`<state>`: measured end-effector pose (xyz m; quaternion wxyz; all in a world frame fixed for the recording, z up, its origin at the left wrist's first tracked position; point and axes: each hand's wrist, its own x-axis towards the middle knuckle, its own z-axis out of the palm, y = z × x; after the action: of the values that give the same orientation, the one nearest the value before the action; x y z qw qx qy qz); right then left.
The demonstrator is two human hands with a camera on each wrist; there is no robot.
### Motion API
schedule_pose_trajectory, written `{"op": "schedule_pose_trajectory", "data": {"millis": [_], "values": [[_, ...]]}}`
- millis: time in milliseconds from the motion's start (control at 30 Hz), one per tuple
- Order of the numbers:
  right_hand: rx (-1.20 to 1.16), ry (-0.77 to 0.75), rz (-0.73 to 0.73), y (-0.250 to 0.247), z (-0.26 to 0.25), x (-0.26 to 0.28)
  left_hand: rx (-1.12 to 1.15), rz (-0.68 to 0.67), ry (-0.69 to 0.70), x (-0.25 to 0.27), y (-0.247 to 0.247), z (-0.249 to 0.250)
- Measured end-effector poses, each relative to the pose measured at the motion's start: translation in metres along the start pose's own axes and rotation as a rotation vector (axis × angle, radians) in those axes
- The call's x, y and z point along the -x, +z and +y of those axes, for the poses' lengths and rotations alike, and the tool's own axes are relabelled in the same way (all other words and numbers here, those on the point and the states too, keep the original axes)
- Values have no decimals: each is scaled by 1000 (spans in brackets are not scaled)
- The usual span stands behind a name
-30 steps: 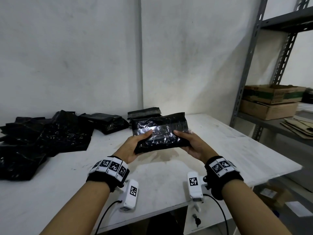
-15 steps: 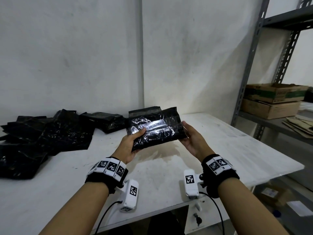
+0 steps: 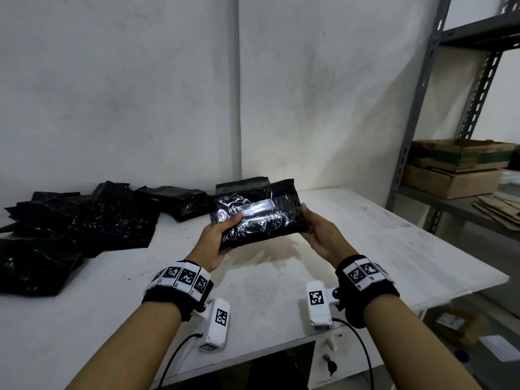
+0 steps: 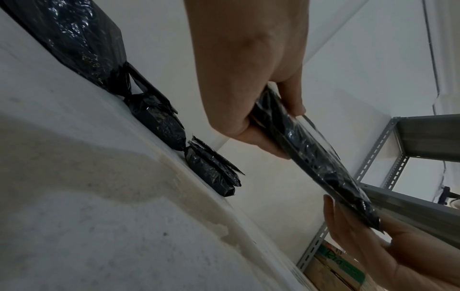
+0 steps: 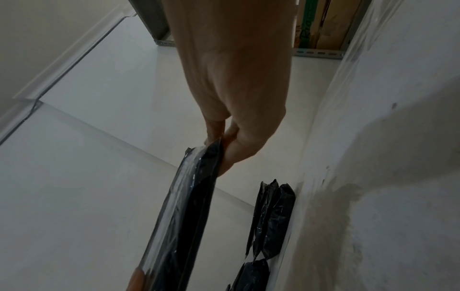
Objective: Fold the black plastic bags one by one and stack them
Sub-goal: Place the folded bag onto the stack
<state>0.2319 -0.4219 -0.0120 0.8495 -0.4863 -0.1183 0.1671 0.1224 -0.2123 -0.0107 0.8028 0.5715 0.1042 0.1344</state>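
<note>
folded bag (image 3: 257, 211) held in the air over the worktop (image 3: 281, 291), one hand at each end.
left hand (image 3: 215, 243) pinches the bag's left end, thumb on top; right hand (image 3: 319, 235) pinches the right end. the stack (image 3: 242, 184) lies just behind it by the wall, loose bags (image 3: 70, 229) to the left. a box (image 3: 458, 154) on the shelf has green print, unreadable.

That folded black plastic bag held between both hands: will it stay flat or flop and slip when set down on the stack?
The folded black plastic bag spans straight between the left hand and right hand, so probably stays flat. Its glossy film likely slides. Looks thin, likely light.
</note>
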Motion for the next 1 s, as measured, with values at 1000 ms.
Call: {"op": "schedule_pose_trajectory", "data": {"millis": [1000], "values": [[338, 33, -67, 26, 7, -13, 46, -123, -126, -10, -16, 20]]}}
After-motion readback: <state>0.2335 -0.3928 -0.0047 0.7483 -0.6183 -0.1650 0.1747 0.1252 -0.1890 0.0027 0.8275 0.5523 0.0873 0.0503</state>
